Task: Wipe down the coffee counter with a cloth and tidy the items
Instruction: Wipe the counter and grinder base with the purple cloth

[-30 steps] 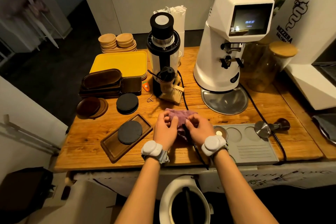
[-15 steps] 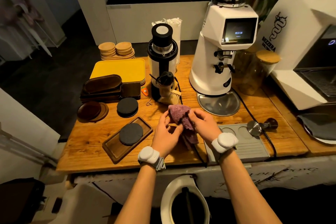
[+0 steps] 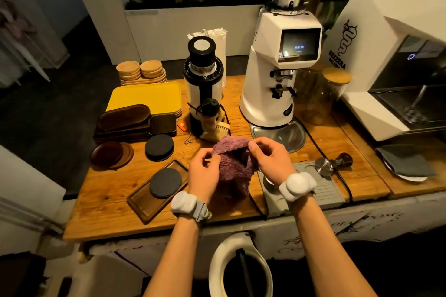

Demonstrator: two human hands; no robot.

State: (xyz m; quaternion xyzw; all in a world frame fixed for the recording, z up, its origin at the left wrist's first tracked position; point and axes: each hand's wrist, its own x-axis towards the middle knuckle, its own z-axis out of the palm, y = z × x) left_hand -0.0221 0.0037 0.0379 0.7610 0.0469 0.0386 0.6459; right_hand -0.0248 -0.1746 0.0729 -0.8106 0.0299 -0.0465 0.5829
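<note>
Cloth: purple, clear of the counter; held in the air over the front middle, lower part hanging loose between the wrists.
Left hand: fingers curled, pinching the cloth's left edge.
Right hand: thumb and fingertips pinching the top right corner.
Change: a second ago bunched flat on the wood under both hands; now raised and opened out, hands further apart.
Meaning: looks like shaking out or refolding for a clean face, not wiping yet. Task barely begun, at a guess.
Items: tray with a slate disc lies askew at left; tamper on its side at the far corner of the mat; brush at the foot of the small grinder. Probably none tidied so far.
Next: likely fold, then wipe bare wood first; loose items need lifting to reach under them.
</note>
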